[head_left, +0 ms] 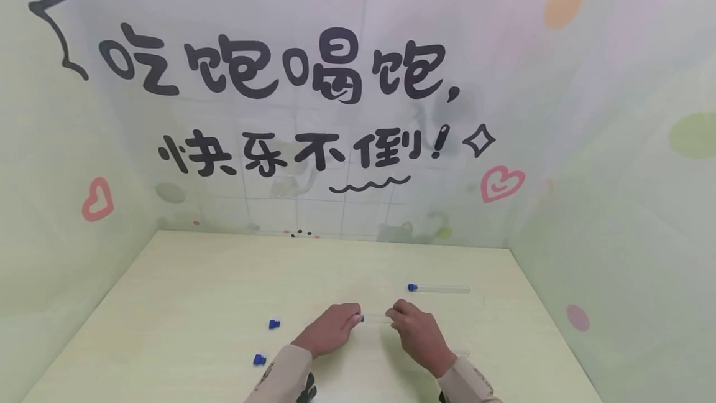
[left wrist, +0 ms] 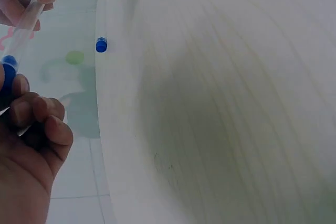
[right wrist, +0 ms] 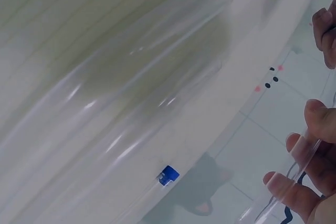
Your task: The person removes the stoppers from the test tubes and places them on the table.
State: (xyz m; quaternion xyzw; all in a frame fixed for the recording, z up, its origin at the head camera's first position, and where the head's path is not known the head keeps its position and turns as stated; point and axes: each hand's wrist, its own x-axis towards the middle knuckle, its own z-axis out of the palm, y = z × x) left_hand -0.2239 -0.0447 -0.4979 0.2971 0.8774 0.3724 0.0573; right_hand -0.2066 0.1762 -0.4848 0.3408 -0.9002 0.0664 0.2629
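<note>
Capping step apparently in hand, on one tube. Pinching blue cap (left wrist: 7,78) between thumb and fingers of left hand (head_left: 330,330); gripping clear test tube (head_left: 376,318) near its other end with right hand (head_left: 419,336), thumb against fingertips. Held above the tabletop (head_left: 201,291), between both hands. Cap at the mouth; cannot tell if fully seated.

Called for next, by judgement: a firm push or twist on the cap, keeping tube in line and braced at the right.

Containers: on the tabletop beyond the right hand, one capped tube (head_left: 444,289), lying cap end left. Near right wrist, two uncapped tubes (right wrist: 131,53) side by side, mostly hidden in head view. Left of left hand, two loose caps (head_left: 274,324). No contents visible in any tube.
</note>
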